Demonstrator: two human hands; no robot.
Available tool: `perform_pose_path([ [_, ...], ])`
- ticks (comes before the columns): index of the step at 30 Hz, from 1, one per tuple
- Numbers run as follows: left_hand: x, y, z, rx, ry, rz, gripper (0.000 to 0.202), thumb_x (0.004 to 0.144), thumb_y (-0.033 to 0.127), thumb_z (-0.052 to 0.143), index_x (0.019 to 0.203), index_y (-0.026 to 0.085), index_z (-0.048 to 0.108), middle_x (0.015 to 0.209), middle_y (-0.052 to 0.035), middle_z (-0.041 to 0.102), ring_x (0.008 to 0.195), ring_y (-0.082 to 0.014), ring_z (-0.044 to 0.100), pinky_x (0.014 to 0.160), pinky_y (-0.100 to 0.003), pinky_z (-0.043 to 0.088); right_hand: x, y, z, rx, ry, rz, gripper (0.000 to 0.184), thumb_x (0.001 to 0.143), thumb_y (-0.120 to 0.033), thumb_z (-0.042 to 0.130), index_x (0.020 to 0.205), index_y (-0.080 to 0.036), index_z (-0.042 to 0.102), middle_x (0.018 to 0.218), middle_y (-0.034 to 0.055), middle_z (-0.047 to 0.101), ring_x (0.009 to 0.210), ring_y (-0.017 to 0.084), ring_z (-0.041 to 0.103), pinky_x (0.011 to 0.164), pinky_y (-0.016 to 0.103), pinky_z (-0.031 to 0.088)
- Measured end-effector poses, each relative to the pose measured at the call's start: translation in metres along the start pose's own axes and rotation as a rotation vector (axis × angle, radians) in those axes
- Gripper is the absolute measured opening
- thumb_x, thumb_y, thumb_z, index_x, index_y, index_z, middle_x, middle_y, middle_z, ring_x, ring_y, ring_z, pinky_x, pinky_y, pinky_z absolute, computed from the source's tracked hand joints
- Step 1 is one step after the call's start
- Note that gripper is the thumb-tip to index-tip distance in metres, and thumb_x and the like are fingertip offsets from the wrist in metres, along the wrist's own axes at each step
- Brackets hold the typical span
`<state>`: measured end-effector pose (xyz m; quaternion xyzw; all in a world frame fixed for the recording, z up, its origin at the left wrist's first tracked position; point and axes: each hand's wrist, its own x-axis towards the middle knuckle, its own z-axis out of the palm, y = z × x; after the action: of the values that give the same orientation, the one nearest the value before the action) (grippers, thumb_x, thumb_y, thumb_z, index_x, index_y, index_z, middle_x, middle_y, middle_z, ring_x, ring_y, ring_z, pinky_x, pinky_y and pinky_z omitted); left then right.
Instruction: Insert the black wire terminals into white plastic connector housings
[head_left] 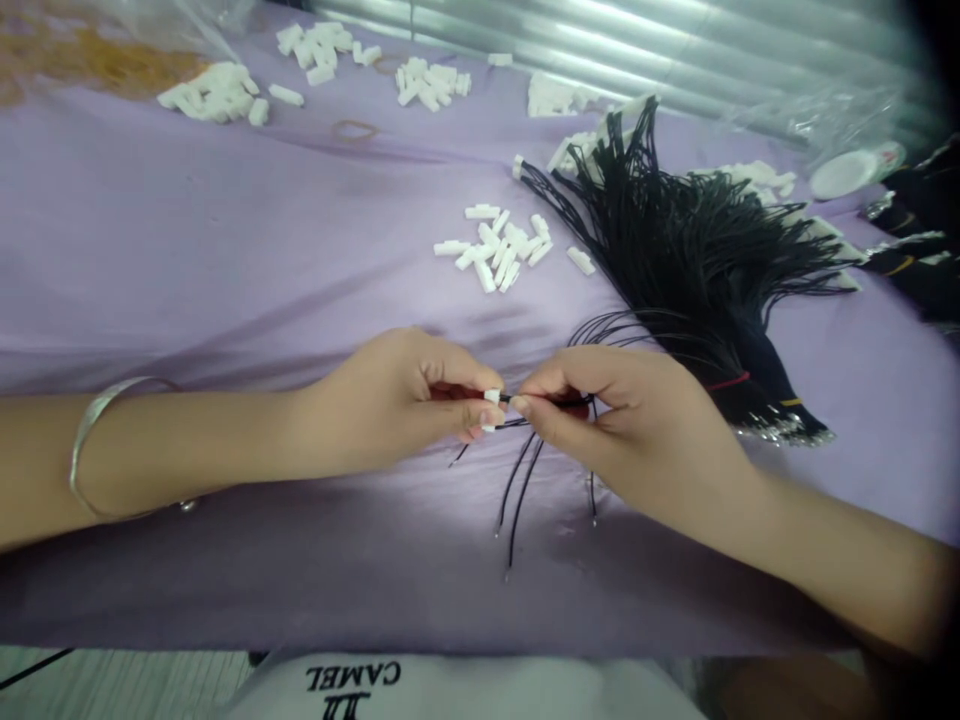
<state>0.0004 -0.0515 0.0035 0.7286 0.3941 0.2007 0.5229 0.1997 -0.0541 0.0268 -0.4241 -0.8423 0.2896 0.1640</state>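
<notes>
Between thumb and fingers of my left hand (pixel 420 395) is a small white plastic connector housing (pixel 492 396), mostly covered by the fingertips. My right hand (pixel 622 410) pinches a thin black wire (pixel 505 399) close beside the housing; whether its tip is inside I cannot tell. More black wires (pixel 517 490) with bare metal ends hang below my hands, and others run back behind my right hand. Just beyond my hands lies a loose scatter of white connector housings (pixel 499 245).
A big bundle of black wires (pixel 675 230), many ending in white connectors, lies at the right. Further piles of white housings (pixel 431 82) line the back, near orange rubber bands (pixel 97 60) at far left. A white round lid (pixel 844 175) sits back right on the purple cloth (pixel 187 250).
</notes>
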Motion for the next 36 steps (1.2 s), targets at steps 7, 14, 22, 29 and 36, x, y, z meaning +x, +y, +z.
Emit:
perform_pose_path([
  [7,0.000,-0.001,-0.001,0.040,-0.007,0.021,0.020,0.085,0.025,0.057,0.069,0.015,0.065,0.061,0.0019,0.062,0.058,-0.0084,0.055,0.055,-0.016,0.041,-0.003,0.000,0.007,-0.016,0.057,-0.035,0.014,0.080,-0.008,0.057,0.074,-0.019,0.063,0.065,-0.0032,0.061,0.060,0.009,0.054,0.055,0.022,0.040],
  [14,0.001,-0.002,0.000,-0.050,0.005,0.006,0.016,0.084,0.024,0.059,0.073,0.016,0.065,0.064,0.0024,0.064,0.060,-0.0076,0.057,0.056,-0.015,0.043,-0.001,0.002,0.002,-0.150,0.072,-0.181,0.013,0.086,-0.013,0.051,0.080,-0.021,0.059,0.073,0.0010,0.060,0.073,0.014,0.057,0.065,0.027,0.045],
  [22,0.005,-0.009,-0.002,-0.525,0.138,-0.032,0.016,0.082,0.015,0.063,0.097,0.017,0.062,0.064,0.0044,0.063,0.058,-0.0077,0.062,0.058,-0.017,0.053,-0.013,0.003,-0.034,-0.408,-0.127,-0.437,0.018,0.092,-0.013,0.042,0.097,-0.017,0.060,0.098,0.0078,0.060,0.090,0.019,0.054,0.080,0.036,0.046],
  [29,0.006,-0.011,-0.004,-0.689,0.201,-0.032,0.021,0.081,0.016,0.066,0.100,0.025,0.068,0.077,0.0053,0.070,0.071,-0.0060,0.064,0.071,-0.016,0.052,0.007,0.026,0.003,-0.328,-0.176,-0.561,0.027,0.092,-0.016,0.046,0.116,-0.012,0.056,0.117,0.0115,0.059,0.110,0.023,0.051,0.096,0.041,0.043],
  [36,0.003,-0.004,-0.008,-0.189,0.332,0.066,0.013,0.077,0.018,0.068,0.089,0.023,0.072,0.092,0.0009,0.068,0.084,-0.0098,0.062,0.075,-0.018,0.048,0.005,0.023,0.004,-0.288,-0.309,-0.472,0.013,0.091,-0.014,0.046,0.086,-0.014,0.058,0.093,0.0084,0.059,0.090,0.020,0.051,0.084,0.037,0.043],
])
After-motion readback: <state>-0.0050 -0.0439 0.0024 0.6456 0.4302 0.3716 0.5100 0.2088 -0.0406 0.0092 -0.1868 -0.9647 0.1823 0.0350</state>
